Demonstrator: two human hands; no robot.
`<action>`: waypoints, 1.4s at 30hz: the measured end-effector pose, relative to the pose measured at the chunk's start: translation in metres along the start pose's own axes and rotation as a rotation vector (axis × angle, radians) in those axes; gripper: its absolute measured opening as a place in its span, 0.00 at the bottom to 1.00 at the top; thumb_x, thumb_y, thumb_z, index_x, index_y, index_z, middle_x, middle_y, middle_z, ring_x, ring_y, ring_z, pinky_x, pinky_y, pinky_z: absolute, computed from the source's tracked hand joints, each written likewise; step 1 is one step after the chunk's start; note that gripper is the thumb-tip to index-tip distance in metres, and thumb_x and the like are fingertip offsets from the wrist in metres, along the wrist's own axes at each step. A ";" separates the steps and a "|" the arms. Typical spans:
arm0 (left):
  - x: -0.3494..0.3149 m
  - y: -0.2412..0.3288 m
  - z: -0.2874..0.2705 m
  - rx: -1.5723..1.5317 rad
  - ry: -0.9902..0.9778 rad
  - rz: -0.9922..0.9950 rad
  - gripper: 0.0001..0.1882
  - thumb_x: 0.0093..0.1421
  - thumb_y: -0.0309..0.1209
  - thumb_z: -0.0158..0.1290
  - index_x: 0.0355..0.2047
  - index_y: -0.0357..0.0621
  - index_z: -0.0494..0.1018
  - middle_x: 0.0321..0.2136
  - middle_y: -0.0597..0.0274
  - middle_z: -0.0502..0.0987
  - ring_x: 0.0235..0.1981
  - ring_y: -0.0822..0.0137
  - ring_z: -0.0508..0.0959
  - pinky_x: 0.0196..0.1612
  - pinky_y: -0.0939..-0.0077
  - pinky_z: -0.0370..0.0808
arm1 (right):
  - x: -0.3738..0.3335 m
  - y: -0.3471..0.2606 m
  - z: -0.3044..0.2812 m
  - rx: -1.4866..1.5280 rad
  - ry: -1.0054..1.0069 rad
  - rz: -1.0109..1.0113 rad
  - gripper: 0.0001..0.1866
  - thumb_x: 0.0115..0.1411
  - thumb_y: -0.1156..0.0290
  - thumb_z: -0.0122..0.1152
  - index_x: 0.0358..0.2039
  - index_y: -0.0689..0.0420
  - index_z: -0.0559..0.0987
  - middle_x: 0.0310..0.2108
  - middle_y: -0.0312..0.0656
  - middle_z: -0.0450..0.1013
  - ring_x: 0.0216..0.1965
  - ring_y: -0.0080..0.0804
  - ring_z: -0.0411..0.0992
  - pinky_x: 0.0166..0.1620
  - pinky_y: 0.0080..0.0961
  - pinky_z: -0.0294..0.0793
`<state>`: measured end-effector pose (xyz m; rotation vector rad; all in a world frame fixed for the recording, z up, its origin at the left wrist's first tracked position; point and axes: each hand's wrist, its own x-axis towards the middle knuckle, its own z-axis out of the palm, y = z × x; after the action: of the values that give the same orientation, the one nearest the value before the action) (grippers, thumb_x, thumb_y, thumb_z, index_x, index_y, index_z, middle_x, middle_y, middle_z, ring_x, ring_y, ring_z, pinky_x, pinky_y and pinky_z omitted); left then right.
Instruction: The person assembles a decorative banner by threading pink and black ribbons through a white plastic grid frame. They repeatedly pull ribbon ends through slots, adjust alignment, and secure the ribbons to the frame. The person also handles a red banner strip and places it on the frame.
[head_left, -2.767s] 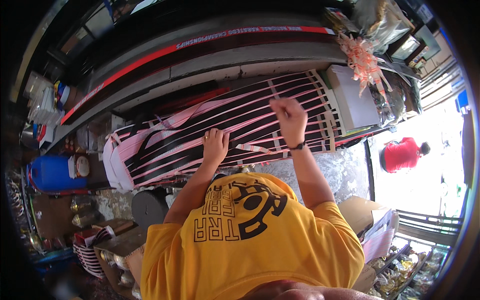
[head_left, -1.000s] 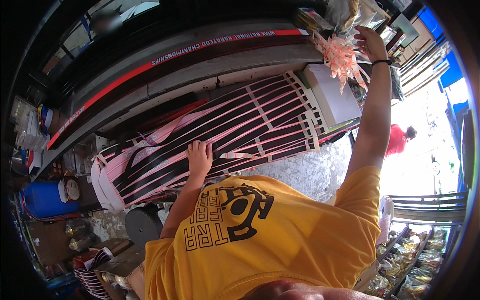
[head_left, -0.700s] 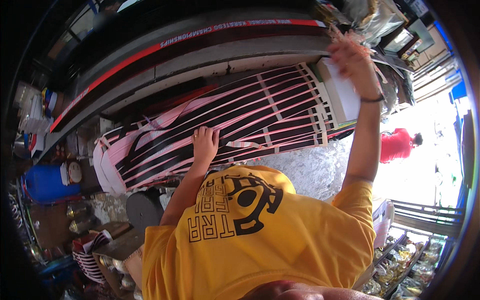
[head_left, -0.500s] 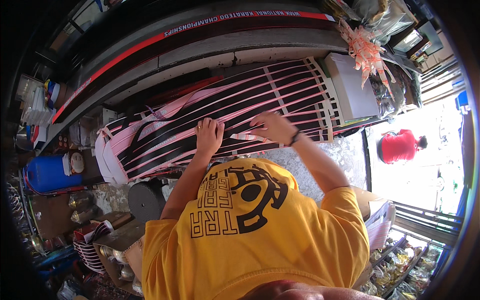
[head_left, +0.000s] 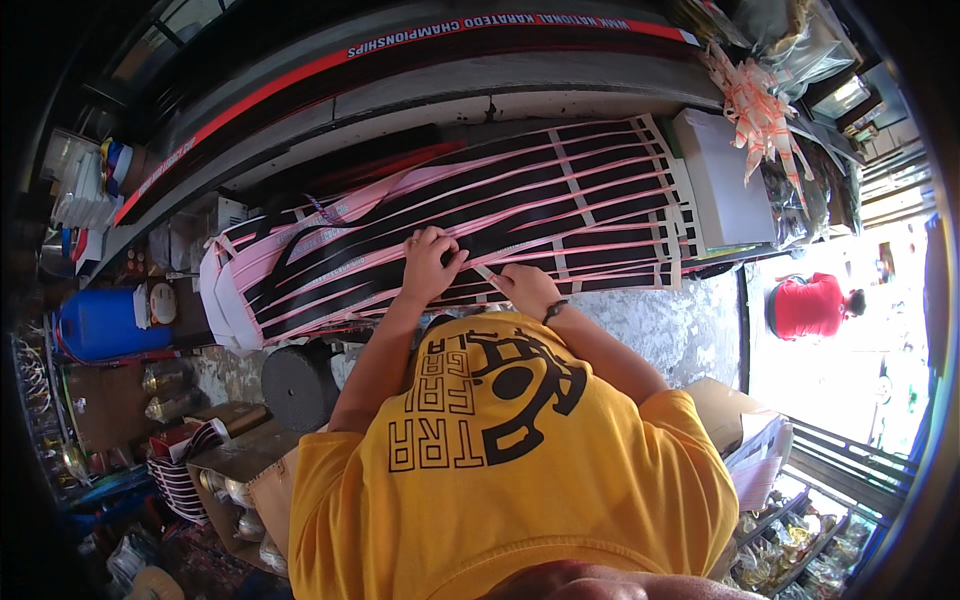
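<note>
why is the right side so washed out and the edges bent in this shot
Head view: daylight from the open street blows out the right side around the person in red; fisheye bends straight edges and blackens the corners; both hands on the pink strips stay sharp.

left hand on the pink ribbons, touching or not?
Touching. Head view shows the left hand pressed flat on the pink ribbons, fingers spread, no gap.

The scene is seen from a single wide fisheye camera worn on the head, aimed steeply down over a yellow shirt toward a worktable just ahead. Both forearms are seen entering from below. Straight edges are bent toward the dark circular rim. A bright street is caught at the right edge. Only one view is provided.
</note>
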<state>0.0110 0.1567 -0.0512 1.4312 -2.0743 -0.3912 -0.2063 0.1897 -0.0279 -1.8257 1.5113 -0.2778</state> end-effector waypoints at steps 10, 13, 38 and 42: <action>-0.006 -0.012 -0.014 0.371 0.083 -0.120 0.29 0.63 0.48 0.48 0.62 0.50 0.61 0.63 0.50 0.58 0.64 0.45 0.57 0.63 0.40 0.51 | -0.011 0.041 -0.065 0.013 0.249 0.084 0.18 0.59 0.53 0.59 0.32 0.58 0.79 0.26 0.48 0.76 0.34 0.49 0.75 0.38 0.40 0.73; -0.018 -0.023 -0.013 0.481 -0.054 -0.316 0.33 0.64 0.51 0.44 0.65 0.51 0.56 0.67 0.49 0.53 0.67 0.41 0.51 0.64 0.36 0.48 | 0.001 0.066 -0.083 -0.109 0.543 -0.007 0.15 0.56 0.64 0.62 0.41 0.57 0.78 0.47 0.47 0.73 0.51 0.49 0.69 0.51 0.42 0.70; -0.026 -0.053 -0.067 0.480 -0.275 -0.159 0.36 0.64 0.52 0.44 0.67 0.49 0.53 0.68 0.51 0.49 0.68 0.41 0.47 0.65 0.34 0.41 | 0.204 0.070 -0.168 -0.495 0.171 -0.059 0.24 0.49 0.53 0.68 0.45 0.46 0.77 0.50 0.44 0.70 0.59 0.47 0.61 0.56 0.56 0.57; 0.008 -0.027 -0.074 0.374 -0.034 0.015 0.38 0.52 0.43 0.61 0.61 0.47 0.60 0.60 0.52 0.59 0.62 0.47 0.59 0.63 0.38 0.47 | 0.212 0.056 -0.176 -0.531 0.100 0.055 0.23 0.47 0.53 0.69 0.42 0.50 0.79 0.44 0.45 0.75 0.52 0.48 0.69 0.52 0.55 0.58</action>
<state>0.0741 0.1451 -0.0051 1.6245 -2.2693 -0.0176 -0.2919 -0.0767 0.0000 -2.1933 1.8262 0.0722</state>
